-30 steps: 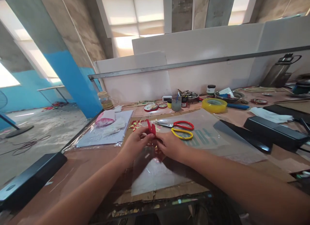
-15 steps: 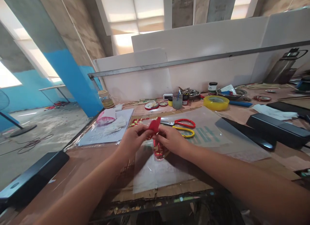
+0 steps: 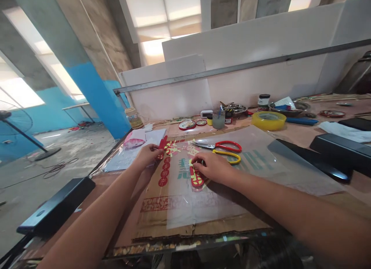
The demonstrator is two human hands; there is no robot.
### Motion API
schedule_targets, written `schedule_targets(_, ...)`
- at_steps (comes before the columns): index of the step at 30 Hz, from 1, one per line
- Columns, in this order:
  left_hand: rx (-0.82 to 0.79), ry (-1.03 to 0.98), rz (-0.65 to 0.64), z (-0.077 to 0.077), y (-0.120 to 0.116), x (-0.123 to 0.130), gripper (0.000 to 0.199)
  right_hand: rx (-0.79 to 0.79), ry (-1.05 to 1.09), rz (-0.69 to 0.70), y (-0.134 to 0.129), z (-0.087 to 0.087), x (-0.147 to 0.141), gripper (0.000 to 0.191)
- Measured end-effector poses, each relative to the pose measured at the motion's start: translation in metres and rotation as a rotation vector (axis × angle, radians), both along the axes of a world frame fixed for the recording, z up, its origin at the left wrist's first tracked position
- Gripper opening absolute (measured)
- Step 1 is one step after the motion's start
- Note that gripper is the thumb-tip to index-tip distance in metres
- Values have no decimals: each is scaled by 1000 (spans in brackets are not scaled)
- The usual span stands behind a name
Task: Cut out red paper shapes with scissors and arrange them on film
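Note:
My left hand (image 3: 149, 157) is closed on a flat red piece (image 3: 163, 142) at the left part of the printed cardboard (image 3: 153, 222). My right hand (image 3: 214, 166) rests over the translucent sheet (image 3: 185, 215), its fingers bent and slightly apart. Just under those fingertips lies a small red and yellow cut-out (image 3: 197, 179), partly covered by them. Scissors (image 3: 227, 147) with one red and one yellow handle lie behind my right hand. Pale yellow cut-outs (image 3: 171, 147) are between my hands, towards the back of the sheet.
A roll of yellow tape (image 3: 269, 121), a cloudy cup (image 3: 218, 120) and a round dish (image 3: 187, 125) stand at the back. White papers (image 3: 118, 160) lie left. Black box-shaped objects (image 3: 56, 205) flank the work area. A glass jar (image 3: 134, 118) stands at the back left.
My hands have come apart. My left hand has moved left with the red piece, while my right hand has lowered near the red and yellow cut-out. The view has shifted slightly left.

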State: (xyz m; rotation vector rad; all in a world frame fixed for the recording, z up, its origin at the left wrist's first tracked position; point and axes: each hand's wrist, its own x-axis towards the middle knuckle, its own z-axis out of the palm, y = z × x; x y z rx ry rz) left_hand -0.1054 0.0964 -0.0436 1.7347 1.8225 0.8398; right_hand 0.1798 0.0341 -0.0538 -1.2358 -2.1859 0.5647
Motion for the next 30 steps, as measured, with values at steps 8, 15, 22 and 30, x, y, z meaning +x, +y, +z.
schedule_targets(8,-46,246,-16,8,29,6,55,-6,-11,38,-2,2,3,19)
schedule_targets(15,47,443,-5,4,30,21,42,14,-11,38,1,-2,2,17)
schedule_targets(22,80,495,-78,-2,23,20,42,31,-22,57,2,-4,2,16)
schedule_targets(30,127,516,-141,-7,22,22,49,32,-30,77,1,-1,1,18)
